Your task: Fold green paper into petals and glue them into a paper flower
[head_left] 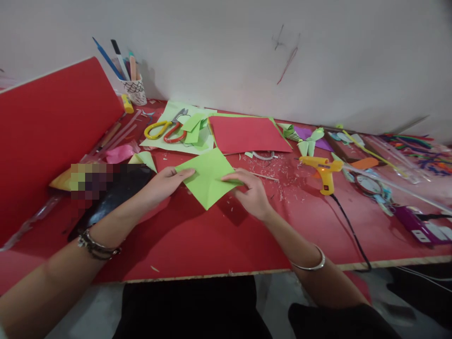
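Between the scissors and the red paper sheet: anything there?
Yes, green paper strips, between the scissors and the red sheet, partly over a pale green sheet. Head view shows it.

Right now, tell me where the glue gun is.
In the head view, the glue gun lies on the table's right side, right of the hands, below the green paper bow.

On the wrist behind our left hand (pixel 168 181), we wear dark, stranded bracelets (pixel 96 247) with small silvery pieces. Farther up the forearm from our right hand (pixel 253 192) sits a smooth, narrow, silver-coloured bangle (pixel 318 263). Plain black clothing (pixel 190 308) covers our lap and legs, its details lost in shadow. Both our forearms are bare, and our fingers look slender.
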Demonstrator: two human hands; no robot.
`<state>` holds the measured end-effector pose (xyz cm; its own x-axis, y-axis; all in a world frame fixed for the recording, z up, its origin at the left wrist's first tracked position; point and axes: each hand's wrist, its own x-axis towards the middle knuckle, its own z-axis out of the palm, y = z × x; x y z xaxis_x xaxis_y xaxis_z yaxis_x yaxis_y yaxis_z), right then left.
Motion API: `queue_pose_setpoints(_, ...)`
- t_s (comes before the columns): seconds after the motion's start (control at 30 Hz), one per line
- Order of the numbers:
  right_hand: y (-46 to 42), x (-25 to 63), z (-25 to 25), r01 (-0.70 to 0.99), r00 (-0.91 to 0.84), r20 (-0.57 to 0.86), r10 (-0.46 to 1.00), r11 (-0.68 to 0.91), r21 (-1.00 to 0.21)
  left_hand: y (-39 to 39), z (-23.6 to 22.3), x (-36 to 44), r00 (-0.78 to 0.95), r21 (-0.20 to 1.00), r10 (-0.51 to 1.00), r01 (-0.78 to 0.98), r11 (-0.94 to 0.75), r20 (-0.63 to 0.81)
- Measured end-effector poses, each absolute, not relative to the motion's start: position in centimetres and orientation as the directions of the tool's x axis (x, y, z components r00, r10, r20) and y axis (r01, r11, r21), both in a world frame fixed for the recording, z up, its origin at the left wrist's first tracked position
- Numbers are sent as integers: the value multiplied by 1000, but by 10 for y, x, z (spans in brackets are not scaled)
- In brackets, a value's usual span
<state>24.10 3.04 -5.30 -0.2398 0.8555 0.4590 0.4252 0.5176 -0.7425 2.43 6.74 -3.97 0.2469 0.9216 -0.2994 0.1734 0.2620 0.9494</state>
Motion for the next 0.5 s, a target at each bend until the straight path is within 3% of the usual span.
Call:
queue_pose_setpoints(0.17,31,237,-52,339,-99,294,951,310,-888,62,-30,20,471,968,878,248,-38,-86)
queue_pose_setpoints(0.3,31,235,-56,281,-106,175,979,198,-939,60,-28,22,465,930,883,295,-221,63)
queue_pose_setpoints(0.4,31,235,-59,287,-154,144,978,183,-940,62,-30,25,462,832,877,431,-350,129)
queue_pose_setpoints(0.5,32,237,-59,404,-233,201,951,283,-870,64,-32,25,556,738,820,495,-459,137)
